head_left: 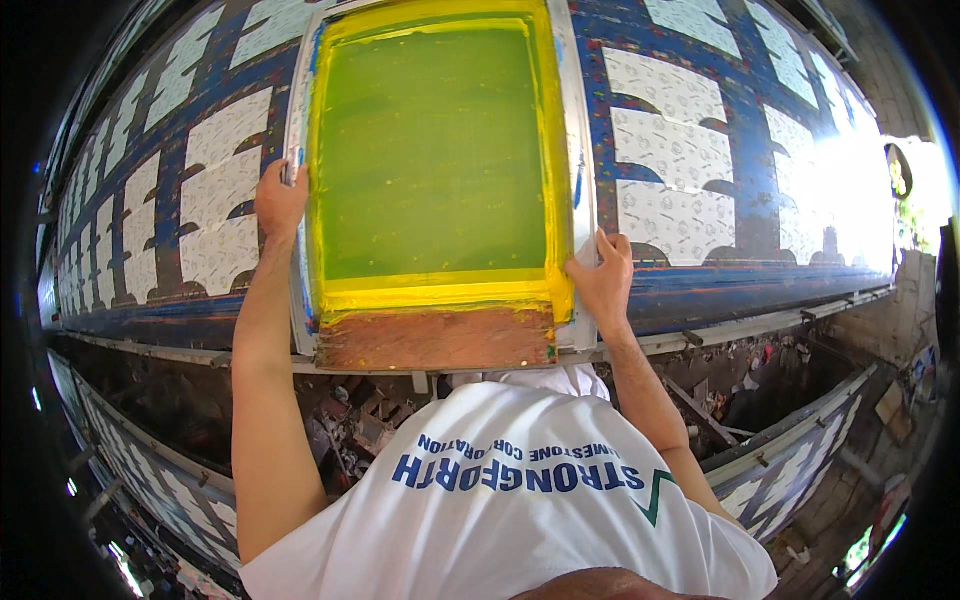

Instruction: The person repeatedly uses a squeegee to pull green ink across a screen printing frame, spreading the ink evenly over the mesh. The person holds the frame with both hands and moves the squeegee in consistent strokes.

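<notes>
Green rectangular mesh screen (430,150) with a yellow-smeared border and pale straight side rails lies between the two hands, over the long dark-blue tabletop (690,295). The bare left hand (283,200) is closed around its left rail, about midway down that side. The bare right hand (603,282) pinches the right rail lower down, near the near corner, thumb toward the yellow border and fingers along the outer side. A reddish-brown flat board (435,342) spans the screen's near end, below and between both hands. White printed sheets with curved cutouts (675,215) lie in columns on the tabletop, well apart from the fingers on either side.
</notes>
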`<state>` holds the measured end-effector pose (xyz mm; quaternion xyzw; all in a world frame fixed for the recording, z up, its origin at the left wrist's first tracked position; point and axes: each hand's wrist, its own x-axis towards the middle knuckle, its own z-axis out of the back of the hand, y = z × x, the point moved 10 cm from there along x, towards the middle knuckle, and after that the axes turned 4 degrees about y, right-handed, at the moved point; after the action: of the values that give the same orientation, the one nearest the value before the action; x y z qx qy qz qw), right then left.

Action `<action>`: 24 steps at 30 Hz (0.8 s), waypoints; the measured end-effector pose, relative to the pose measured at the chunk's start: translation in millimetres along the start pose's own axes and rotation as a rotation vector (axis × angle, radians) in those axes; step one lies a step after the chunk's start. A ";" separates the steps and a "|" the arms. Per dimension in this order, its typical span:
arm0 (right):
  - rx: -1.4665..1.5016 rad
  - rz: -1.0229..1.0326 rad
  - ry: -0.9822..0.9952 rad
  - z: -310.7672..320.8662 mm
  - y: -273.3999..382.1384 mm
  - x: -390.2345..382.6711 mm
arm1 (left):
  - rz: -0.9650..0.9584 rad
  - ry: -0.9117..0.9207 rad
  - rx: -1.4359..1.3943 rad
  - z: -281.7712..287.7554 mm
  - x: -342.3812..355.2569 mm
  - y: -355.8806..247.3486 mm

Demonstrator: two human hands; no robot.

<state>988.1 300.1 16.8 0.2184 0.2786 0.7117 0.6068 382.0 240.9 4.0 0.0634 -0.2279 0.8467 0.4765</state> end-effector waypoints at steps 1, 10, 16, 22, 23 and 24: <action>0.030 0.021 -0.012 7.1 4.6 -1.2 | -0.016 -0.007 -0.039 0.3 0.7 1.7; 0.159 0.103 -0.145 87.9 11.0 14.3 | 0.108 0.088 -0.139 12.5 22.6 -41.0; 0.170 0.041 -0.107 167.0 -110.8 53.9 | 0.025 0.023 -0.158 -1.8 8.6 -193.9; 0.123 -0.004 -0.068 243.1 -252.3 80.7 | 0.039 0.030 -0.220 -63.9 -50.6 -334.9; 0.129 -0.028 -0.067 251.5 -272.8 83.2 | 0.038 0.033 -0.224 -73.0 -58.9 -353.0; 0.111 -0.008 -0.055 259.4 -286.8 85.7 | 0.046 0.040 -0.224 -81.3 -66.7 -368.1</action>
<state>1354.8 449.8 19.1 0.2704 0.3017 0.6864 0.6039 734.6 388.0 30.0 -0.0122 -0.3129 0.8278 0.4655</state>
